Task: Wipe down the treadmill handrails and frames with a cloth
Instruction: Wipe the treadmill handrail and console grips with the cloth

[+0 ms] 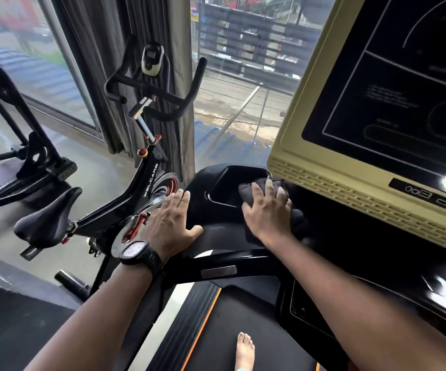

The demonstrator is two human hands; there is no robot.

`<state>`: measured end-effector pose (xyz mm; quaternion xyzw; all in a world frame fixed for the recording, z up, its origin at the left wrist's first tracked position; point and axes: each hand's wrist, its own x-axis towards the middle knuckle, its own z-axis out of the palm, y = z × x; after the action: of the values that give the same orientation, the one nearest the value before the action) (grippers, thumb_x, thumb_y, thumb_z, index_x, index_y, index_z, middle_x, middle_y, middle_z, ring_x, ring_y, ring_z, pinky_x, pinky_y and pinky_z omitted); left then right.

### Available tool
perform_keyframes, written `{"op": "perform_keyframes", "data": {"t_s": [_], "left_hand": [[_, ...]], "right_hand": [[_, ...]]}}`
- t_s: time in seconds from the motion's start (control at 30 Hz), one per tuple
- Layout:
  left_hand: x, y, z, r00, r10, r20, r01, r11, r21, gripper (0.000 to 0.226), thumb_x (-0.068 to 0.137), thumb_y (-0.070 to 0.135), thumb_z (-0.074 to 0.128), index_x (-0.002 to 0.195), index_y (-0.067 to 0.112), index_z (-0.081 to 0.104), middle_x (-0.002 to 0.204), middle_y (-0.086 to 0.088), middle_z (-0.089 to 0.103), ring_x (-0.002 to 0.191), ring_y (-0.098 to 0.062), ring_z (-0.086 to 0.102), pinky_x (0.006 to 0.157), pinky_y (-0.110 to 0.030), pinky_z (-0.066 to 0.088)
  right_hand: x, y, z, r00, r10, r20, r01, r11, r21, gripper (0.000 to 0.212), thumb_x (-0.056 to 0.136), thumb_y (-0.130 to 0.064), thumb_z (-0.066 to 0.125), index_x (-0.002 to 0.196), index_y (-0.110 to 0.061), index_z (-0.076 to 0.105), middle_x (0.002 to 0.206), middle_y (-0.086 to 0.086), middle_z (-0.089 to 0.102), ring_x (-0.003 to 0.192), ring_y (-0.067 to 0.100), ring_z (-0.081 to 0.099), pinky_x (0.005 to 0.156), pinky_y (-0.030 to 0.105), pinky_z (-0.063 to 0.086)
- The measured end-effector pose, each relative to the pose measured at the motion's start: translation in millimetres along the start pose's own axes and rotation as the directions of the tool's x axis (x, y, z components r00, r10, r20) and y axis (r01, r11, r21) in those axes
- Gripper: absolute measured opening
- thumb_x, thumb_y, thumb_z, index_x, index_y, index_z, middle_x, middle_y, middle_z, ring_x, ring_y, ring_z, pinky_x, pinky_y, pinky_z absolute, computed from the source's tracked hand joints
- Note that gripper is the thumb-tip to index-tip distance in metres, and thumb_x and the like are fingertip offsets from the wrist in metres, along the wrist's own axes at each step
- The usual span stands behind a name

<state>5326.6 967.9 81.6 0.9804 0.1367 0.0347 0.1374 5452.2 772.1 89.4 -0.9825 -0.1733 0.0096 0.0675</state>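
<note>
My right hand [267, 212] flat, fingers spread, pressing dark cloth [249, 190] on console tray [224, 180] rim. Left hand [172, 223] open, braced just beside. Handrail [243, 259] lies nearer me, under both wrists, axis left-right; I judge cloth hand pulls back.

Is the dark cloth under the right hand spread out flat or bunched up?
Bunched up: the cloth bulges in thick rounded folds on both sides of the right hand, which presses down on it.

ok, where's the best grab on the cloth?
The bunched far-left corner of the cloth, poking out beyond the right hand. Come from above: it lies on the console, with the screen housing close on the right.
</note>
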Motion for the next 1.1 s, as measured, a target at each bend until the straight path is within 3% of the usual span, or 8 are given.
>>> {"op": "perform_keyframes", "data": {"t_s": [0.1,0.23,0.5,0.6,0.7,0.83,0.93,1.1], "left_hand": [[-2,1,-2,1.000,0.007,-0.004,-0.007,1.000,-0.005,0.090,0.083,0.055,0.053,0.156,0.012,0.021,0.164,-0.008,0.019,0.150,-0.021,0.019,0.118,-0.041,0.027],[-2,2,-4,1.000,-0.003,-0.005,0.003,1.000,-0.023,0.088,0.086,0.052,0.057,0.156,0.012,0.020,0.164,-0.008,0.018,0.151,-0.020,0.017,0.117,-0.041,0.027],[-2,1,-4,1.000,-0.003,0.004,0.003,0.999,-0.050,0.089,0.085,0.053,0.057,0.156,0.013,0.021,0.163,-0.007,0.020,0.150,-0.019,0.018,0.117,-0.043,0.030],[-1,1,-5,1.000,-0.014,0.013,0.015,0.998,-0.058,0.092,0.080,0.058,0.049,0.155,0.013,0.022,0.163,-0.007,0.021,0.150,-0.020,0.019,0.117,-0.045,0.030],[-1,0,-4,1.000,-0.011,0.014,0.012,0.998,-0.056,0.093,0.078,0.059,0.047,0.155,0.013,0.022,0.163,-0.006,0.022,0.150,-0.020,0.019,0.116,-0.046,0.032],[-1,-1,-4,1.000,-0.010,0.019,0.011,0.998,-0.063,0.093,0.079,0.058,0.049,0.155,0.013,0.022,0.163,-0.007,0.021,0.150,-0.020,0.019,0.117,-0.046,0.031],[-2,0,-4,1.000,-0.010,0.019,0.012,0.997,-0.073,0.091,0.081,0.056,0.053,0.155,0.013,0.022,0.163,-0.007,0.022,0.150,-0.021,0.021,0.117,-0.045,0.030],[0,-1,-2,1.000,-0.009,0.019,0.010,0.998,-0.069,0.089,0.083,0.054,0.057,0.155,0.014,0.022,0.163,-0.007,0.022,0.149,-0.020,0.021,0.117,-0.045,0.031]], "right_hand": [[27,7,-16,0.999,0.011,0.052,-0.014,0.999,0.046,0.061,0.098,-0.048,0.047,0.154,-0.027,0.039,0.162,0.012,0.032,0.143,0.041,0.030,0.117,0.057,0.026],[11,-21,-12,0.957,0.277,0.082,-0.282,0.958,0.054,0.066,0.100,-0.046,0.043,0.158,-0.021,0.023,0.163,0.021,0.021,0.144,0.049,0.020,0.114,0.068,0.021],[41,11,-23,0.986,0.157,0.060,-0.162,0.983,0.086,0.061,0.095,-0.047,0.047,0.152,-0.025,0.041,0.149,0.013,0.051,0.136,0.038,0.045,0.115,0.057,0.029],[21,-12,-11,0.957,0.290,0.030,-0.290,0.956,0.030,0.065,0.095,-0.048,0.047,0.151,-0.018,0.038,0.153,0.020,0.040,0.136,0.045,0.036,0.112,0.060,0.029],[6,-16,-5,0.983,0.182,0.017,-0.182,0.983,-0.010,0.062,0.093,-0.048,0.049,0.147,-0.018,0.044,0.155,0.020,0.036,0.137,0.046,0.034,0.112,0.060,0.030],[35,14,-23,0.999,0.008,0.052,-0.015,0.990,0.143,0.046,0.090,-0.046,0.056,0.133,-0.029,0.059,0.148,0.007,0.053,0.133,0.034,0.049,0.109,0.048,0.035],[46,18,-31,0.995,0.054,0.087,-0.070,0.978,0.198,0.047,0.087,-0.049,0.058,0.130,-0.031,0.056,0.134,0.006,0.064,0.122,0.032,0.059,0.100,0.041,0.041],[13,-3,-18,0.988,0.156,0.014,-0.157,0.986,0.062,0.062,0.087,-0.053,0.057,0.142,-0.025,0.049,0.149,0.014,0.046,0.135,0.041,0.040,0.112,0.056,0.032]]}}
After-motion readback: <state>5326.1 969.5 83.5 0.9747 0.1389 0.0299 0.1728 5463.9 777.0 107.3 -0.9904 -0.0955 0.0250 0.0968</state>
